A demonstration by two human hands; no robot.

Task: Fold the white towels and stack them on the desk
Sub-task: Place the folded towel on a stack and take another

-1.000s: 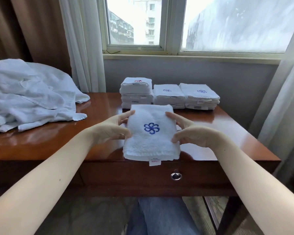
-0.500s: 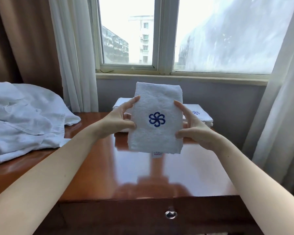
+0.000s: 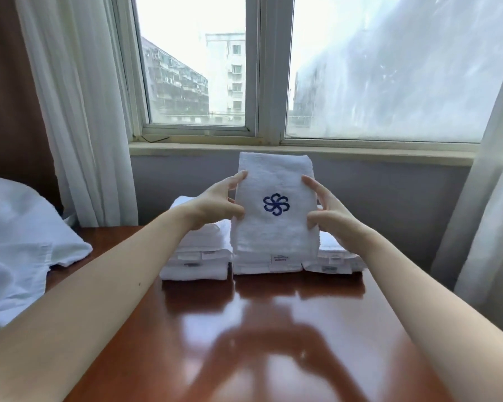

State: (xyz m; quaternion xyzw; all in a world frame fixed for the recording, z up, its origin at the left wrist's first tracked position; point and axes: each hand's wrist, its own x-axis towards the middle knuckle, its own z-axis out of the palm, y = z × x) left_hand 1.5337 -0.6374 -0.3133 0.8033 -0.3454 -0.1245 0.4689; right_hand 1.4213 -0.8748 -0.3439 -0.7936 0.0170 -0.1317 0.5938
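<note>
Above the stacked towels [image 3: 196, 256], folded towel [image 3: 275, 227], gripped by left hand [image 3: 215, 206], right hand [image 3: 331, 217].

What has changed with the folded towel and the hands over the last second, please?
The folded towel left the desk's near edge: both hands lifted it and carried it away from the person, and it now sits over the middle stack. The left hand and right hand kept their side grips. The unfolded pile stayed put.
</note>
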